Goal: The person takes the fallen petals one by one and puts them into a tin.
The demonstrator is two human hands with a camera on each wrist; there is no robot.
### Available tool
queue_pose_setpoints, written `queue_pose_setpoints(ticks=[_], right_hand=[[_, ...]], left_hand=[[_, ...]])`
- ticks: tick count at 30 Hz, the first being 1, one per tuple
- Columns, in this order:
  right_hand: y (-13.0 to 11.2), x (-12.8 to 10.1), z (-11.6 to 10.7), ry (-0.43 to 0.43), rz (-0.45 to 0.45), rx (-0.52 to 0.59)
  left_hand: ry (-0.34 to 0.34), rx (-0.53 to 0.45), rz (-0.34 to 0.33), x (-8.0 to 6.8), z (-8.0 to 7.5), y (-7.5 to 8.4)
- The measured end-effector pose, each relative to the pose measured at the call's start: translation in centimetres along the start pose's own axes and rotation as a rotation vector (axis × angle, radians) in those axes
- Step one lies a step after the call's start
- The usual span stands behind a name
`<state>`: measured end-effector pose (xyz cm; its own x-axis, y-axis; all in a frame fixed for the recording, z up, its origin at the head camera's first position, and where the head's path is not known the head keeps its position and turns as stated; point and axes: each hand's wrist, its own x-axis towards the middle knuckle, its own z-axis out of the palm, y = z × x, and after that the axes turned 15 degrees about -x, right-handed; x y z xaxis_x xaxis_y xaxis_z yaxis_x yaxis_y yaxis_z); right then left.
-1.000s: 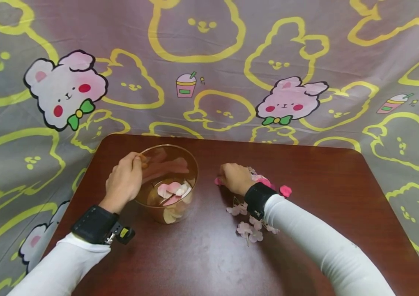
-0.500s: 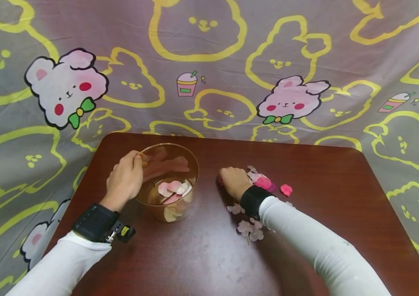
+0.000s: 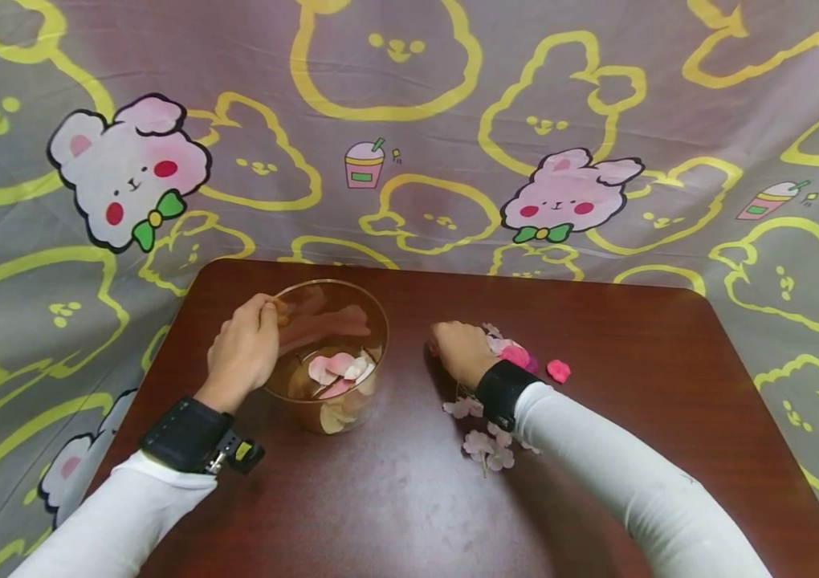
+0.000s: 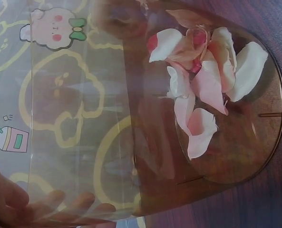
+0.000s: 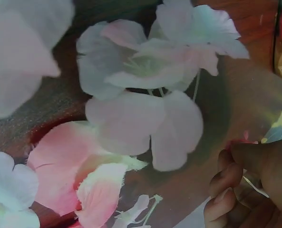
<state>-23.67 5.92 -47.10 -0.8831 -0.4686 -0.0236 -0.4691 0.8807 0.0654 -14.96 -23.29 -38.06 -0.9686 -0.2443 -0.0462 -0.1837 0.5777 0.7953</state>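
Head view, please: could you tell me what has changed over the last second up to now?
Very little. The right hand shifted slightly on the table: a touch left half a second ago, then partly back, with curled fingers over a pink petal. The left hand kept its grip on the rim of the clear bowl. The petals in the bowl and the loose blossoms stayed put.

Right hand (image 3: 458, 351) covers petal pile (image 3: 514, 354); whatever fingertips pinch stays hidden.

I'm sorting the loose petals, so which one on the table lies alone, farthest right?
The bright pink petal, lying alone on the table right of the cluster by the right hand.
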Motion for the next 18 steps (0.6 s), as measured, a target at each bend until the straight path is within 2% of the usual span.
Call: queue_pose_setpoints(ticks=[8,18], right_hand=[[-0.1,-0.2,-0.9,0.065,-0.010,0.039],[-0.9,0.4,-4.2,0.167,-0.001,0.146]], left_hand=[[0.001,0.003,-0.004,0.0,0.0,0.0],[0.003,0.004,-0.007,0.0,0.1,0.0]])
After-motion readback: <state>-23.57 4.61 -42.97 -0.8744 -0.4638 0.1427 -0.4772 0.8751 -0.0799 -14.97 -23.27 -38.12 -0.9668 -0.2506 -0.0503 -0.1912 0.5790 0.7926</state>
